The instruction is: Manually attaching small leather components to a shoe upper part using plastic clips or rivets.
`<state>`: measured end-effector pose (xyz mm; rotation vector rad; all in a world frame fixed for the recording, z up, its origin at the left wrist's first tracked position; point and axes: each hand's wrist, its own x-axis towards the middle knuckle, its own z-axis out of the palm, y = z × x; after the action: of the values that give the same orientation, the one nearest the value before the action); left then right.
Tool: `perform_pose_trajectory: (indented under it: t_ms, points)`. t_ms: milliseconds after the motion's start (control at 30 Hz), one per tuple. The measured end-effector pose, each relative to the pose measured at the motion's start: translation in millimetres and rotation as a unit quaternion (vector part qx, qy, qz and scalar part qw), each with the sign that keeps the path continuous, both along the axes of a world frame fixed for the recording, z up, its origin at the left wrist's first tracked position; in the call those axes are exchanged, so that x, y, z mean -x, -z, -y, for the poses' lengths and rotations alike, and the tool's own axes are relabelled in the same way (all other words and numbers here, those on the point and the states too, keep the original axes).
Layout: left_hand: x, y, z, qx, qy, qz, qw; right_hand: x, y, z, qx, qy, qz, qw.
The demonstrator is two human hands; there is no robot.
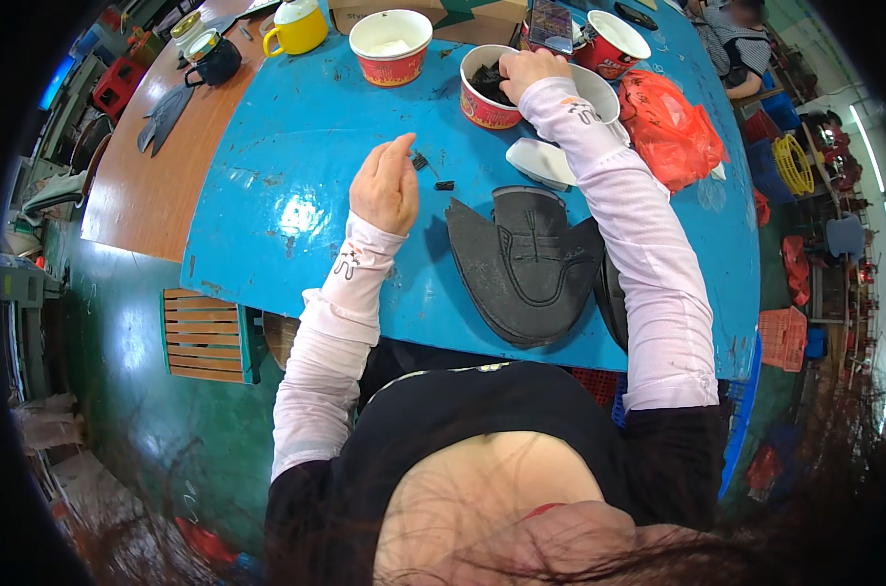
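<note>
My right hand [533,73] reaches over the rim of a red-and-white paper tub [490,114]. Small black pieces [489,81] lie in that tub; the curled fingers dip among them, and what they grip is hidden. To the left, my left hand [386,188] hovers over the blue table, fingers extended and held close together. Beside its fingertips are small black bits [420,160], and another black bit [445,186] lies nearby. Between my forearms rests a dark grey shoe upper [533,256] with stitched lines, flat on the table. A further dark piece [612,298] shows partly beneath my right forearm.
Around the tub stand another paper tub [391,63], a red tub [614,44], a phone [550,26], a white lid-like piece [540,162] and a red plastic bag [669,132]. A yellow mug [296,27] stands far left. Another person [741,49] sits at the far right.
</note>
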<state>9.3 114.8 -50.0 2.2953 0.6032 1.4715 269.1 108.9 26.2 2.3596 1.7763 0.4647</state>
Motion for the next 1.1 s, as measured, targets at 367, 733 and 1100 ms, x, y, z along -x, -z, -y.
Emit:
perform_pose_trajectory:
  t_ms: [367, 733, 1100]
  points:
    - [2, -22, 50, 0.079, 0.092, 0.074, 0.99, 66, -23, 131, -0.176, -0.097, -0.758, 0.62]
    - [8, -36, 139, 0.576, 0.355, 0.219, 0.703, 128, 6, 245, -0.342, -0.087, -0.621, 0.7]
    - [12, -37, 160, 0.438, 0.364, 0.135, 0.811, 149, 19, 257, -0.355, -0.082, -0.602, 0.711]
